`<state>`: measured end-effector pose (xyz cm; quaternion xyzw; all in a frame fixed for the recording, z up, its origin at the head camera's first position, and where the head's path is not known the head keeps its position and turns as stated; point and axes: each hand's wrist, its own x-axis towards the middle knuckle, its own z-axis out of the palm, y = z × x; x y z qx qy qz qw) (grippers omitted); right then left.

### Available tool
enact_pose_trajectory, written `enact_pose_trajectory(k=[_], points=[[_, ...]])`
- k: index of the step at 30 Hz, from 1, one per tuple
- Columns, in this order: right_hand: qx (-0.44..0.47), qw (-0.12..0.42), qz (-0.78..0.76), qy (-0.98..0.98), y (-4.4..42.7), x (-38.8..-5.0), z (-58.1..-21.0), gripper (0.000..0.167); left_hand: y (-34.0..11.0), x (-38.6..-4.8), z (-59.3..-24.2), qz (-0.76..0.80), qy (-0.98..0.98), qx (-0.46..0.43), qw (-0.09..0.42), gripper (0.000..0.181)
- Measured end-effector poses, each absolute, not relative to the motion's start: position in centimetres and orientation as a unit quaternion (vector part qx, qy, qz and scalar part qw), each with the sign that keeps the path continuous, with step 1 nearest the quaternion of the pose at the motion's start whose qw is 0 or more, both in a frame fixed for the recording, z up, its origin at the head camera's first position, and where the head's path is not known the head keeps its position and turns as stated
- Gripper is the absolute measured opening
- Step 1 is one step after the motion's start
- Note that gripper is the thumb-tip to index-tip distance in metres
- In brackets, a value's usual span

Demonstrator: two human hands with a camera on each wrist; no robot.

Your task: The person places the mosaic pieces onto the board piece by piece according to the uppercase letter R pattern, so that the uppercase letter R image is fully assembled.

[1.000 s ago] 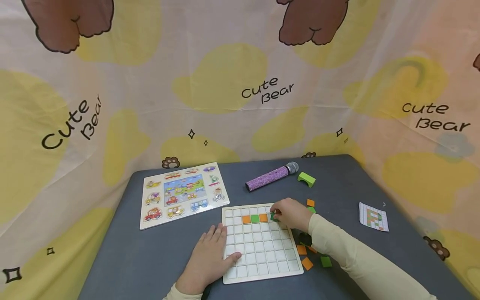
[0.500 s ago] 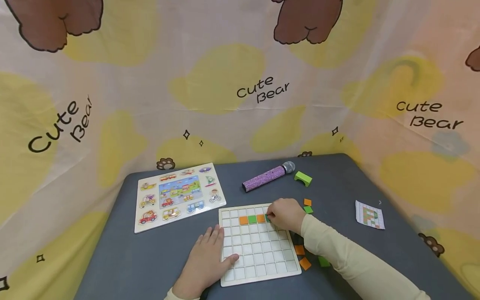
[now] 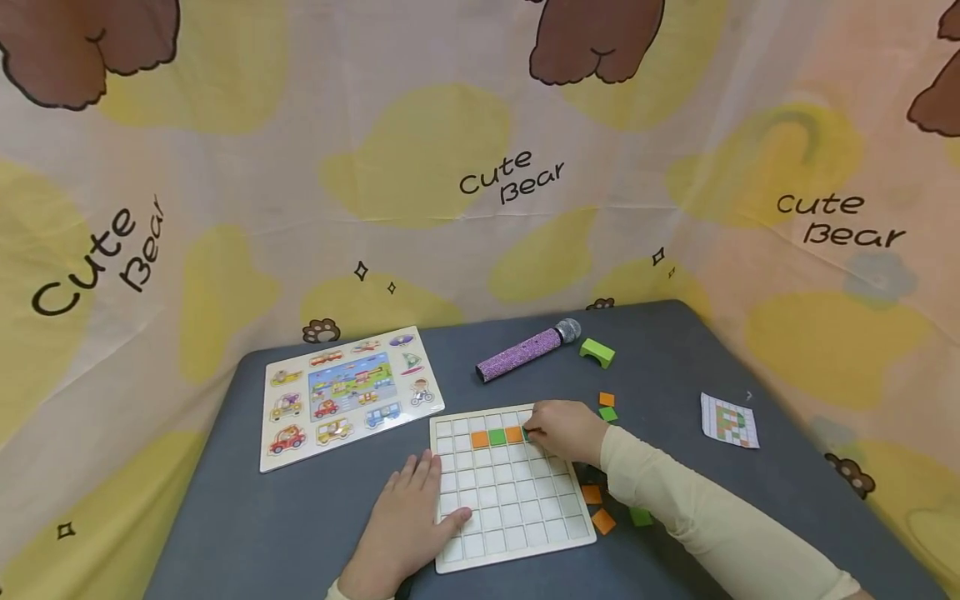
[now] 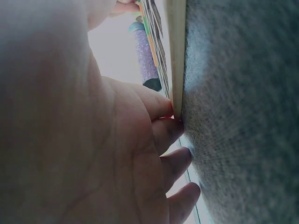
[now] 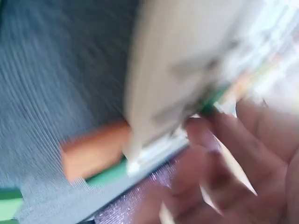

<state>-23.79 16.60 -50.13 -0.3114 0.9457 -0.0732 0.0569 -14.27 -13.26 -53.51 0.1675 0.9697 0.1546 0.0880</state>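
Observation:
A white gridded board [image 3: 498, 508] lies on the table. Across its second row sit an orange tile [image 3: 479, 439], a bright green tile [image 3: 497, 437] and another orange tile [image 3: 513, 434]. My right hand [image 3: 566, 429] pinches a darker green tile [image 3: 527, 433] at the right end of that row; fingers cover most of it. In the blurred right wrist view, fingertips meet this green tile [image 5: 214, 100] at the board's surface. My left hand [image 3: 405, 517] rests flat at the board's left edge, its thumb over the grid. In the left wrist view, its fingertips touch the board's side [image 4: 176, 56].
Loose orange [image 3: 603, 522] and green tiles [image 3: 641, 517] lie right of the board, partly under the right sleeve. Behind are a purple glitter microphone [image 3: 525, 353] and a green arch block [image 3: 597, 352]. A vehicle puzzle [image 3: 300, 458] lies left, a pattern card [image 3: 730, 422] right.
My right hand has shifted slightly left with the green tile, which now sits closer beside the orange one. The left hand stays at the board's edge. The head view has turned slightly right.

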Motion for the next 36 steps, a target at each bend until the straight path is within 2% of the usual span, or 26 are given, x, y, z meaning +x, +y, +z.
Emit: enact_pose_trajectory(k=[3,7,11,14,17,20,28,36], points=[[-0.271,0.120,-0.133,0.946,17.8,-24.0,-48.8,0.029,-13.4,-14.2,-53.4,0.157,0.969,0.173,0.080,0.098],[-0.199,0.111,-0.156,0.961,20.7,-24.5,-47.2,0.036,-13.4,-14.2,-53.1,0.165,0.967,0.182,0.073,0.097],[-0.169,0.088,-0.108,0.976,23.7,-24.8,-46.8,0.029,-13.3,-14.1,-52.9,0.171,0.965,0.183,0.073,0.097],[-0.151,0.111,-0.072,0.980,25.1,-24.5,-47.1,0.018,-13.4,-14.0,-53.0,0.170,0.966,0.179,0.077,0.098],[-0.126,0.144,-0.061,0.980,25.5,-23.8,-47.8,0.020,-13.4,-13.8,-53.0,0.168,0.967,0.177,0.079,0.098],[-0.118,0.142,-0.067,0.981,25.4,-23.1,-48.4,0.022,-13.5,-13.8,-52.9,0.167,0.967,0.174,0.081,0.098],[-0.114,0.084,-0.074,0.987,23.8,-22.7,-49.8,0.017,-13.8,-13.6,-52.9,0.167,0.967,0.174,0.077,0.096],[-0.221,0.055,-0.083,0.970,17.9,-21.5,-48.1,0.015,-13.5,-13.8,-53.5,0.168,0.967,0.178,0.062,0.096]])
